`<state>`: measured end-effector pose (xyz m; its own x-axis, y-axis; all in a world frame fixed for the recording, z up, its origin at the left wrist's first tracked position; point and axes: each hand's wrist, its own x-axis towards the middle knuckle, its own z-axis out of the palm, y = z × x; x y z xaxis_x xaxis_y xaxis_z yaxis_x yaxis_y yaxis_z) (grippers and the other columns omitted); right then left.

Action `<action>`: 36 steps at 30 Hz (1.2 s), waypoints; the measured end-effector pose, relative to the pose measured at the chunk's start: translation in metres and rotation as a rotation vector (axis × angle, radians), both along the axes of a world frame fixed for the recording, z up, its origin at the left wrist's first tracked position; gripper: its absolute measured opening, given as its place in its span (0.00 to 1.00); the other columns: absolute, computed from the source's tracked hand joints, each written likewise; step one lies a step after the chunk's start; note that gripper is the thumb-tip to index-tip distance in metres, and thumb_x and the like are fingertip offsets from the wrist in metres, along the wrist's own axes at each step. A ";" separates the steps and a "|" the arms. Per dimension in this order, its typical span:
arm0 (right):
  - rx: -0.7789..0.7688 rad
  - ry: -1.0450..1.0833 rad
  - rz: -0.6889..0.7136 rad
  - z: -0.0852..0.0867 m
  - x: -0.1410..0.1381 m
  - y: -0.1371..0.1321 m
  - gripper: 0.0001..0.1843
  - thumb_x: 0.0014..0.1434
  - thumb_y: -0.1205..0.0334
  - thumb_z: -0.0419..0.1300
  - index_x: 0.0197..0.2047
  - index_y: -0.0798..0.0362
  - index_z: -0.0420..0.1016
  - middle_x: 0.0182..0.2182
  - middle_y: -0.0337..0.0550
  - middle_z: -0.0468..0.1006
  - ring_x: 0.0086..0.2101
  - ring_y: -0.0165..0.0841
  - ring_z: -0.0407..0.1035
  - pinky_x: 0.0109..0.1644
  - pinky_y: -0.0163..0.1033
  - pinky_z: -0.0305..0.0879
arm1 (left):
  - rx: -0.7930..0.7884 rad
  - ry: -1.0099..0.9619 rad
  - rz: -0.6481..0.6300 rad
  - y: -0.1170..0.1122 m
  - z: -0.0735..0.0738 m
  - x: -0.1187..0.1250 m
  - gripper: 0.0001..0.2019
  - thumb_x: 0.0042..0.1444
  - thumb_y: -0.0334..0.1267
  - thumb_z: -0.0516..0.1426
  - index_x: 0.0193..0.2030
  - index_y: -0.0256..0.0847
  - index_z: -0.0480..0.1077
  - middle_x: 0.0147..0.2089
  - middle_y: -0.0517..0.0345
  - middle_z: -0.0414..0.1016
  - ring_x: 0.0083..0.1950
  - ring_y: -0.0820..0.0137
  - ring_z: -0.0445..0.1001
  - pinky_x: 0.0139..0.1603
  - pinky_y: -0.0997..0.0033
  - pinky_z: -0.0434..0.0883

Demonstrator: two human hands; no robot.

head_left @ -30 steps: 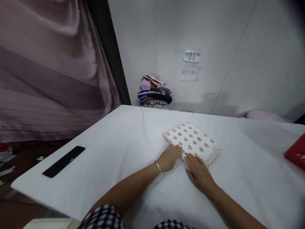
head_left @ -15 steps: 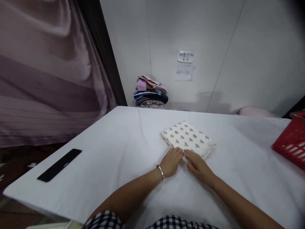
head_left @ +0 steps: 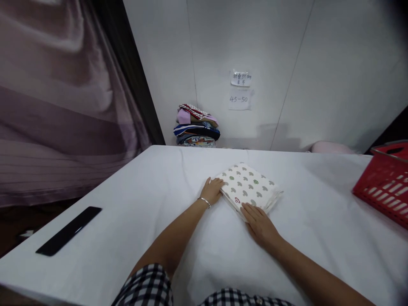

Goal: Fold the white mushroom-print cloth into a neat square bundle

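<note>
A folded white cloth point(head_left: 247, 185) printed with grey mushroom-like shapes and a few green and red marks lies on the table, one corner toward me. My left hand point(head_left: 212, 191), with a silver bangle at the wrist, rests at the cloth's left corner. Its fingers are stretched over the edge and the thumb stands apart. On the near corner, my right hand point(head_left: 260, 225) lies with its fingers extended flat on the fabric; its thumb is mostly hidden beneath. Layered edges show along the cloth's right side.
A white-covered table point(head_left: 153, 187) spreads before me. On it are a flat black object point(head_left: 69, 230) at left and a red plastic basket point(head_left: 385, 187) at right. Folded fabrics point(head_left: 196, 127) are stacked against the wall, under paper signs point(head_left: 240, 99). A purple curtain point(head_left: 63, 127) hangs left.
My left hand has moved from the near corner up and left to the cloth's left corner. My right hand stays near the front corner, where a red mark is now uncovered. The view has shifted slightly.
</note>
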<state>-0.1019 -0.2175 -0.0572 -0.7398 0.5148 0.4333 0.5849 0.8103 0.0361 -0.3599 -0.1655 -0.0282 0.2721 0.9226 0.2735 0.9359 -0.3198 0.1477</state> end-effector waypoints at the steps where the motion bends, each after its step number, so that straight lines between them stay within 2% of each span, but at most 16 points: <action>1: 0.004 0.010 0.011 -0.001 0.002 0.000 0.28 0.59 0.70 0.45 0.63 0.55 0.52 0.58 0.51 0.62 0.58 0.37 0.54 0.55 0.49 0.58 | 0.003 -0.007 0.006 0.001 0.002 -0.002 0.19 0.51 0.34 0.55 0.52 0.45 0.63 0.56 0.55 0.65 0.59 0.65 0.58 0.64 0.52 0.44; 4: 0.015 0.043 0.056 -0.005 0.014 -0.001 0.30 0.57 0.73 0.45 0.64 0.54 0.49 0.57 0.52 0.63 0.57 0.37 0.56 0.54 0.50 0.60 | 0.029 0.000 0.003 -0.007 0.006 -0.003 0.14 0.50 0.36 0.58 0.45 0.41 0.66 0.48 0.54 0.69 0.52 0.66 0.64 0.62 0.56 0.49; 8: 0.001 0.066 0.128 -0.008 0.050 -0.001 0.32 0.58 0.72 0.47 0.65 0.51 0.46 0.56 0.49 0.65 0.56 0.37 0.58 0.54 0.50 0.61 | 0.077 0.037 -0.050 -0.043 0.007 0.005 0.11 0.49 0.39 0.59 0.40 0.39 0.68 0.40 0.53 0.69 0.45 0.64 0.64 0.55 0.59 0.56; 11: -0.044 0.049 0.157 -0.002 0.080 -0.001 0.32 0.57 0.72 0.48 0.64 0.49 0.47 0.56 0.46 0.65 0.56 0.36 0.58 0.55 0.49 0.60 | 0.066 -0.013 -0.135 -0.076 0.010 0.011 0.10 0.52 0.42 0.56 0.39 0.40 0.68 0.38 0.54 0.68 0.41 0.65 0.64 0.46 0.62 0.60; 14: -0.073 0.017 0.123 0.011 0.089 -0.008 0.32 0.57 0.72 0.48 0.64 0.48 0.48 0.56 0.44 0.65 0.56 0.37 0.57 0.57 0.52 0.57 | 0.041 -0.103 -0.186 -0.096 0.014 0.016 0.11 0.57 0.44 0.51 0.36 0.40 0.69 0.35 0.55 0.68 0.38 0.67 0.64 0.41 0.66 0.60; 18: -0.111 -0.028 0.064 0.022 0.061 -0.026 0.33 0.58 0.67 0.48 0.65 0.51 0.43 0.61 0.47 0.56 0.60 0.39 0.48 0.61 0.56 0.49 | 0.018 -0.164 -0.144 -0.092 0.017 0.020 0.16 0.60 0.42 0.47 0.27 0.40 0.68 0.29 0.57 0.67 0.34 0.71 0.64 0.38 0.68 0.59; 22: -0.104 -0.056 0.051 0.015 0.034 -0.036 0.34 0.60 0.62 0.48 0.66 0.53 0.38 0.62 0.48 0.52 0.61 0.39 0.46 0.61 0.54 0.50 | 0.036 -0.185 -0.083 -0.085 0.013 0.021 0.12 0.58 0.39 0.50 0.25 0.39 0.66 0.29 0.57 0.67 0.34 0.71 0.64 0.37 0.69 0.58; 27: -0.069 -0.047 0.066 0.005 0.052 -0.033 0.32 0.61 0.65 0.48 0.66 0.51 0.40 0.61 0.46 0.54 0.60 0.36 0.47 0.60 0.50 0.53 | 0.015 -0.271 -0.038 -0.090 0.011 0.014 0.10 0.57 0.37 0.51 0.26 0.39 0.66 0.30 0.58 0.67 0.35 0.70 0.65 0.38 0.69 0.60; 29: -0.055 -0.045 0.046 0.003 0.064 -0.030 0.31 0.61 0.64 0.48 0.65 0.51 0.43 0.60 0.45 0.57 0.59 0.36 0.50 0.59 0.50 0.55 | 0.010 -0.318 0.038 -0.088 0.011 0.011 0.06 0.55 0.37 0.53 0.28 0.40 0.66 0.32 0.58 0.68 0.38 0.69 0.65 0.40 0.69 0.61; 31: -0.037 -0.047 0.021 0.002 0.070 -0.028 0.30 0.61 0.64 0.49 0.65 0.50 0.45 0.59 0.45 0.59 0.58 0.36 0.52 0.58 0.50 0.56 | -0.008 -0.389 0.151 -0.084 0.011 0.008 0.04 0.52 0.37 0.55 0.34 0.41 0.67 0.38 0.57 0.68 0.42 0.68 0.66 0.42 0.69 0.62; 33: -0.014 -0.037 0.003 -0.001 0.070 -0.027 0.30 0.61 0.66 0.48 0.65 0.49 0.45 0.59 0.44 0.60 0.58 0.36 0.54 0.57 0.51 0.58 | -0.085 -0.479 0.280 -0.078 0.012 0.005 0.11 0.49 0.38 0.57 0.40 0.40 0.66 0.42 0.55 0.68 0.43 0.68 0.67 0.42 0.69 0.63; 36: 0.014 0.004 -0.004 -0.007 0.070 -0.027 0.31 0.61 0.72 0.44 0.65 0.46 0.44 0.58 0.41 0.62 0.57 0.33 0.56 0.57 0.49 0.58 | -0.267 -0.590 0.382 -0.075 0.014 0.002 0.14 0.48 0.41 0.57 0.41 0.40 0.64 0.36 0.57 0.70 0.35 0.69 0.69 0.35 0.70 0.63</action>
<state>-0.0323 -0.2441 -0.0637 -0.7364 0.5112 0.4431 0.5879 0.8076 0.0453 -0.3580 -0.2407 -0.0140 -0.2025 0.9789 0.0282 0.7158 0.1284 0.6864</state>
